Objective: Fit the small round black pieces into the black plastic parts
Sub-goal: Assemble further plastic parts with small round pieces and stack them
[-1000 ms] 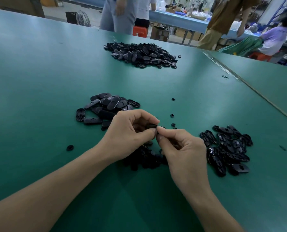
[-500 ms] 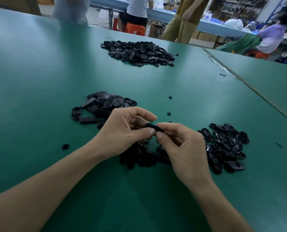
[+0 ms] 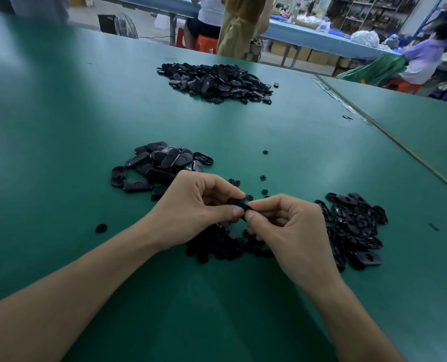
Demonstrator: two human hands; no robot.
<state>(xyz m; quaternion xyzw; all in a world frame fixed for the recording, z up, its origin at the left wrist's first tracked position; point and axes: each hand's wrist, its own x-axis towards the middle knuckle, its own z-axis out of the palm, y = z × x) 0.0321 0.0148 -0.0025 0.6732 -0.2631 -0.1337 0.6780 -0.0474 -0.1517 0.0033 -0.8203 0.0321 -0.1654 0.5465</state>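
**Black plastic part point(image 3: 239, 203) pinched between both hands, centre frame**

I read this as the fitting step. The left hand point(image 3: 191, 210) curls thumb and fingers round one end of the part, held above the green table point(image 3: 60, 126). The right hand point(image 3: 290, 231) pinches the other end between thumb and forefinger. Whether a small round piece sits under those fingertips I cannot tell. The heap of round pieces point(image 3: 217, 249) lies just below the hands. More parts lie in the left pile point(image 3: 159, 165) at centre left and the right pile point(image 3: 355, 228) at right. The next move, I judge, calls for a firm, square thumb press to seat the piece, with the left hand bracing the part.
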